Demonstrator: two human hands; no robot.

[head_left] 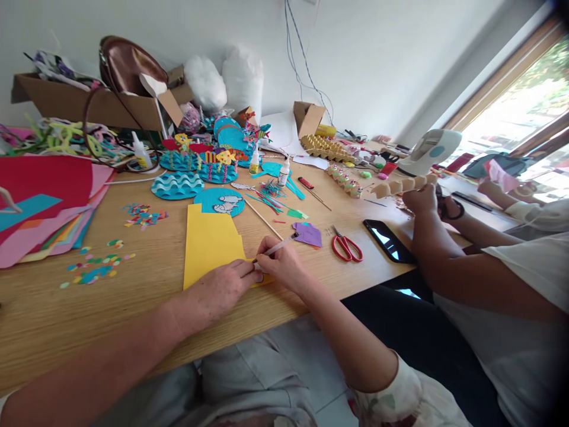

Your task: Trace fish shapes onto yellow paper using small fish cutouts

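Note:
A yellow sheet of paper with a cut right edge lies on the wooden table in front of me. My right hand is closed round a pen, its tip down at the sheet's lower right part. Beside it, my left hand lies on the yellow paper, fingers together and pressing a small white piece or the sheet near the pen tip; what is under the fingertips is partly hidden. Just beyond the sheet is a blue paper disc with grey-white cutouts. A thin wooden stick lies behind my right hand.
Red scissors, purple paper pieces and a phone lie to the right. Coloured sheets and paper dots are at left. Glue bottles stand behind. At right, a person's hands hold an egg-carton strip.

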